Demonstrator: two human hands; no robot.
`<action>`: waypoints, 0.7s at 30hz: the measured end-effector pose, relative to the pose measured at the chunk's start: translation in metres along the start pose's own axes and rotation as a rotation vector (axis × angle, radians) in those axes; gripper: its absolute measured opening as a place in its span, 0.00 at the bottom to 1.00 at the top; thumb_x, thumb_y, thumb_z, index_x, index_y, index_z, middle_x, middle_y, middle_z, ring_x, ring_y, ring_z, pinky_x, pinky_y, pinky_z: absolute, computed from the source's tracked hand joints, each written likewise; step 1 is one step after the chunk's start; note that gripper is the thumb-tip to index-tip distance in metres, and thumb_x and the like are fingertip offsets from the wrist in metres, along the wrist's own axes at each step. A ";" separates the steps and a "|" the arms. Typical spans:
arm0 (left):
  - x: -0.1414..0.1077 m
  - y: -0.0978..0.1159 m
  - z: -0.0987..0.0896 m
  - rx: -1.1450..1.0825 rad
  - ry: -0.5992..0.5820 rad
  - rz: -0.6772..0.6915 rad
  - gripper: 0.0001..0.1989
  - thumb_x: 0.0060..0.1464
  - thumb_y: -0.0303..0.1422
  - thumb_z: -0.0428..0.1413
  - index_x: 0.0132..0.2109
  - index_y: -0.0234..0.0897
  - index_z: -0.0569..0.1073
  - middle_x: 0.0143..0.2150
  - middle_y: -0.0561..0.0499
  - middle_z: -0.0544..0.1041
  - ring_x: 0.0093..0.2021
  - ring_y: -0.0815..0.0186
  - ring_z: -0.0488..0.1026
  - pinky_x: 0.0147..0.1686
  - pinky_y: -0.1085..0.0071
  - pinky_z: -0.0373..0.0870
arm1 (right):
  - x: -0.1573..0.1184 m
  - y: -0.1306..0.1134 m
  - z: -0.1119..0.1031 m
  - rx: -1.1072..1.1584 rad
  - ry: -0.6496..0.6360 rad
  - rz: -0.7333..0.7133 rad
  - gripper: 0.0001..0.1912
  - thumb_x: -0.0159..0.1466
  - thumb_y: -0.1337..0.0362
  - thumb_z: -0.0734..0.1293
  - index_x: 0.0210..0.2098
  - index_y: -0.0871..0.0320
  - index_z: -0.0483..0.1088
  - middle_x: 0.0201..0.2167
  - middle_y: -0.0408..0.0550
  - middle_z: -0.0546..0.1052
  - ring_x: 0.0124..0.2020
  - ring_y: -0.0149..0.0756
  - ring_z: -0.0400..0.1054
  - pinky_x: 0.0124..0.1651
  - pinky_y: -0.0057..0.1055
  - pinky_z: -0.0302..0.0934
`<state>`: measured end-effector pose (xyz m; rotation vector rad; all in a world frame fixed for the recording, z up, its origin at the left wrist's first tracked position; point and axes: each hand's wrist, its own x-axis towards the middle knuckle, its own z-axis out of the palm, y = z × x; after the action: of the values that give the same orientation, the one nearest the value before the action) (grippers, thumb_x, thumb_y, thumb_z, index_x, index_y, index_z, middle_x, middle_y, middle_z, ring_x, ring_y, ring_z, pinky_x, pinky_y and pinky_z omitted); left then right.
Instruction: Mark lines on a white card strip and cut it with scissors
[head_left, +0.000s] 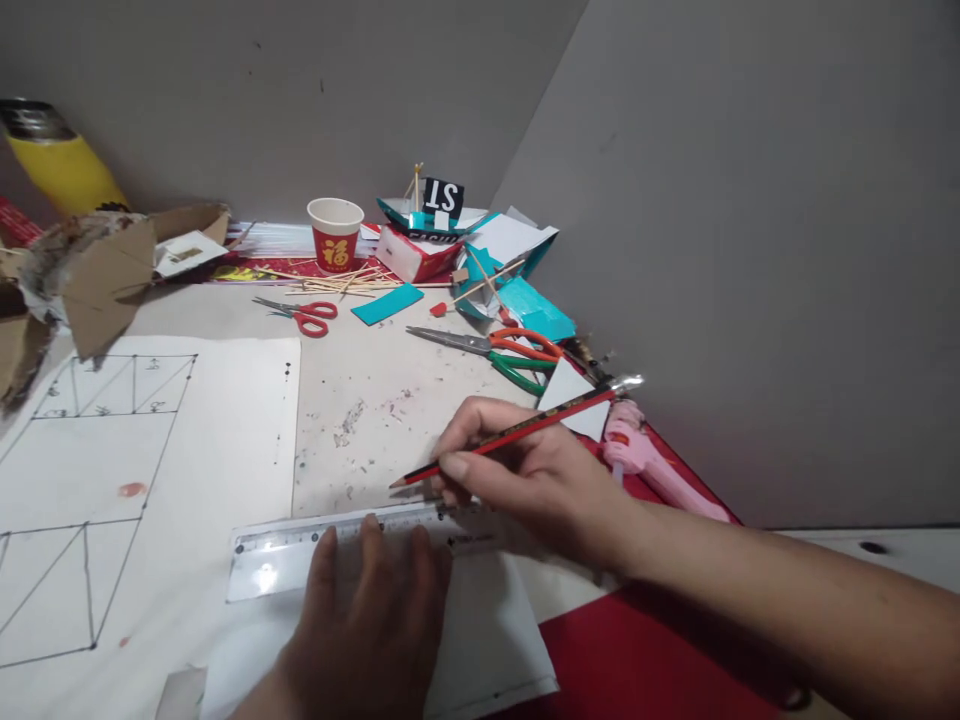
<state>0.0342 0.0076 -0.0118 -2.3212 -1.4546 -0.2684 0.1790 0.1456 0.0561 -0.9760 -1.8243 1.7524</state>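
A red and black pencil (pixel 517 432) is gripped in my right hand (pixel 525 470), its sharpened tip pointing left, close above the ruler's far edge. My left hand (pixel 375 600) lies with fingers spread, pressing on a clear plastic ruler (pixel 274 570). Under the ruler is a piece of white paper (pixel 487 630) near the table's front. To the left, a large white sheet (pixel 217 430) carries a drawn frame of straight lines and diagonals. Whether the pencil tip touches anything cannot be made out.
Small red-handled scissors (pixel 307 315), larger scissors (pixel 487 345) and a teal strip (pixel 388 303) lie behind my hands. Farther back are a paper cup (pixel 335 235), wooden sticks (pixel 345 280) and cut cardboard (pixel 112 270). A pink glue gun (pixel 660 465) rests at right, a yellow bottle (pixel 64 165) at left.
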 end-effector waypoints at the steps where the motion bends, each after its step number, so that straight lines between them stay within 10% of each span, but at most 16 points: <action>1: 0.000 0.001 0.000 0.010 -0.006 -0.001 0.20 0.56 0.33 0.50 0.54 0.46 0.75 0.54 0.52 0.74 0.52 0.50 0.65 0.46 0.52 0.62 | 0.003 0.000 0.006 -0.033 -0.031 0.003 0.04 0.59 0.65 0.65 0.29 0.58 0.66 0.22 0.42 0.70 0.23 0.29 0.63 0.26 0.27 0.58; 21: -0.001 0.002 -0.003 0.094 -0.040 0.038 0.22 0.61 0.33 0.45 0.59 0.39 0.69 0.58 0.43 0.68 0.52 0.48 0.64 0.45 0.51 0.66 | 0.034 0.007 0.050 -0.083 -0.230 -0.051 0.04 0.56 0.72 0.64 0.26 0.58 0.66 0.25 0.39 0.68 0.26 0.26 0.62 0.28 0.23 0.58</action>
<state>0.0355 0.0051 -0.0103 -2.2883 -1.4090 -0.1408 0.1218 0.1361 0.0384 -0.7767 -2.0587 1.8339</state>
